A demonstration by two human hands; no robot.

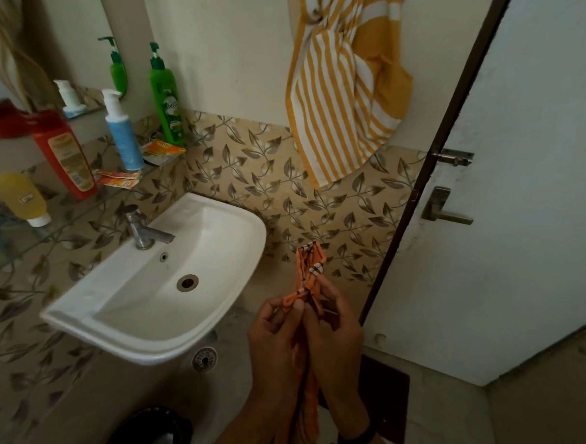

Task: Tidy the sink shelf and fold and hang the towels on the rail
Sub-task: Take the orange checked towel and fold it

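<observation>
We hold a narrow orange cloth with black and white checks (309, 291) between both hands, in front of us and to the right of the white ceramic washbasin (164, 282). Our left hand (274, 344) pinches a twisted end of the cloth between thumb and fingertips, and our right hand (335, 341) grips the bunched length just beside it, fingers curled around the fabric; the two hands touch. One end of the cloth sticks up above our fingers, and the rest hangs down between our wrists toward the floor. A dark band (357, 438) circles our right wrist. On the wall above and to the right of the basin hangs a yellow-and-white striped towel (343, 98), bunched and knotted near its top, its lower edge reaching the leaf-patterned tiles (253, 171). The glass shelf (79, 208) on the left carries a tall green pump bottle (166, 107), a blue pump bottle with a white top (123, 136), a red bottle with a yellow label (66, 153), a yellow tube lying on its side (22, 198) and small orange sachets (117, 178). A metal tap (143, 233) stands at the basin's back edge. The white door (526, 201) with a metal lever handle (443, 210) is to our right.
</observation>
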